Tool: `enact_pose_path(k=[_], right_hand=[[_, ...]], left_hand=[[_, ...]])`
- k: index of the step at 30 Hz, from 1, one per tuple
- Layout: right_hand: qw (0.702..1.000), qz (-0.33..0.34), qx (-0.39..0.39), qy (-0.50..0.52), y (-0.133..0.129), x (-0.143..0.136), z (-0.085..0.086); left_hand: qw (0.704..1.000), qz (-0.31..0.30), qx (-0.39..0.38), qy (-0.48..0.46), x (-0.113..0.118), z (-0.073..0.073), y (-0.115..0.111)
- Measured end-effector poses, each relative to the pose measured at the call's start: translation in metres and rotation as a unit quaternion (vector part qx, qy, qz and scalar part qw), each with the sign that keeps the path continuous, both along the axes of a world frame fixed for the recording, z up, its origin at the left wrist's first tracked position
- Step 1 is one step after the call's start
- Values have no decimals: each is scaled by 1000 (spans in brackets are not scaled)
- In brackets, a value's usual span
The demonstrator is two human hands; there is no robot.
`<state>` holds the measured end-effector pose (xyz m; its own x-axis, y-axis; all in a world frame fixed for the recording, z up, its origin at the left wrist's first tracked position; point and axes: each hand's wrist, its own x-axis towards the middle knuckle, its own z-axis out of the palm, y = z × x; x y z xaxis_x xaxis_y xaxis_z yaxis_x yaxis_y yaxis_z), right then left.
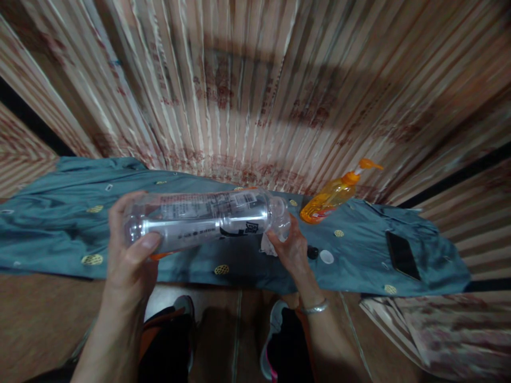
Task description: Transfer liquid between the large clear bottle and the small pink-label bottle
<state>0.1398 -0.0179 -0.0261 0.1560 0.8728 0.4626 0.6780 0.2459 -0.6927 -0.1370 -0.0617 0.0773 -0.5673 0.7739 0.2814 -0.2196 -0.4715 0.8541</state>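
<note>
Clear plastic bottle [199, 218], one, held sideways in the air above the cloth-covered surface [359, 255], printed side partly showing. Left hand [130, 255] wraps the base end, thumb pressed on the near wall; right hand [293, 247] pinches around the neck end. Both grips closed on the same bottle, neither spread. Whether the mouth is capped: cannot tell, being blurred and partly behind the fingers.

Step in hand, as judged: steadying and handling the bottle with both hands. Next move seems to call for even support at both ends; light plastic, likely to dent if squeezed hard.

Count on the cloth, right of the bottle: one orange pump bottle [328, 201], standing near the back edge; one dark phone [402, 255], lying flat, well apart from the hands; one small black cap-like piece [312, 252] and one white disc [326, 257], just beside each other, near the right hand. One pale scrap [268, 246] shows under the bottle's neck end, nature unclear. One bracelet [315, 307] on the right wrist.
</note>
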Motion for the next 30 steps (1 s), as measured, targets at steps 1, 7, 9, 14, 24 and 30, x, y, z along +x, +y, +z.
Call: enact_pose_path(k=[1,7,9,14,24,30], right_hand=[[1000,-1,-1,0,0,0,0],[1000,-5,-9,10,-1,0,-1],[1000,-4,-9,13,-1,0,-1],[1000,-10,-16,3,-1,0,-1],[1000,-11,-8,-8,-1,-1,0],[1000,-21,-17,-5,-1,0,-1]], left_hand=[[1000,1,-5,-5,0,0,0],[1000,0,-15,-13,-2,0,0],[1000,-1,-14,-13,-1,-1,0],[1000,0,-16,-11,-1,-2,1],[1000,0,-19,-8,-3,-3,0],[999,-5,-31,-9,-3,-4,0]])
